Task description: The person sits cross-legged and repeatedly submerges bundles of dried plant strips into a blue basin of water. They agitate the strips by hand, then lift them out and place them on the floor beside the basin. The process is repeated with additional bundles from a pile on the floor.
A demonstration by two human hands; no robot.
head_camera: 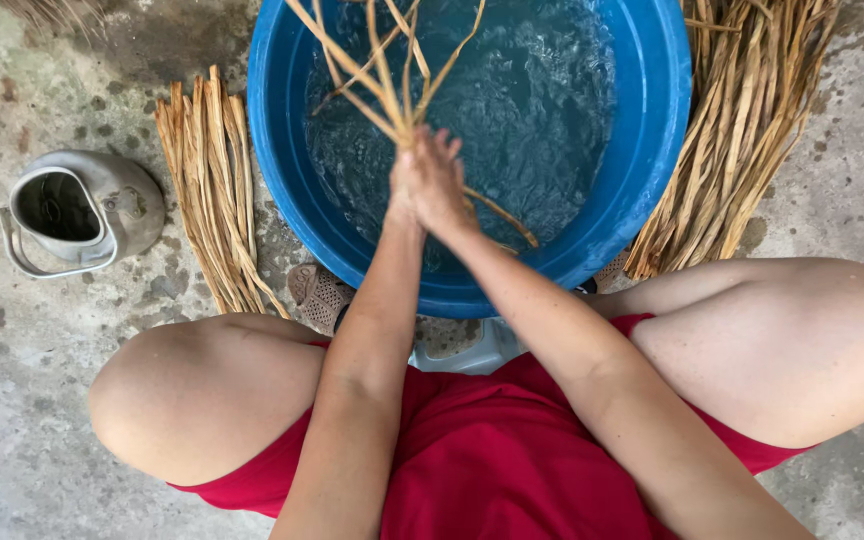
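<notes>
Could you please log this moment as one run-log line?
hands: both hands grip straw bundle | over: blue tub of water | left: metal kettle

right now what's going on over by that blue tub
A person sits low on the concrete floor with both hands, left hand and right hand, clasped around a bunch of dried straw strips above a blue tub of churned water. More strips lie in a small bundle to the left and a bigger pile to the right. A metal kettle sits nearby.
</notes>
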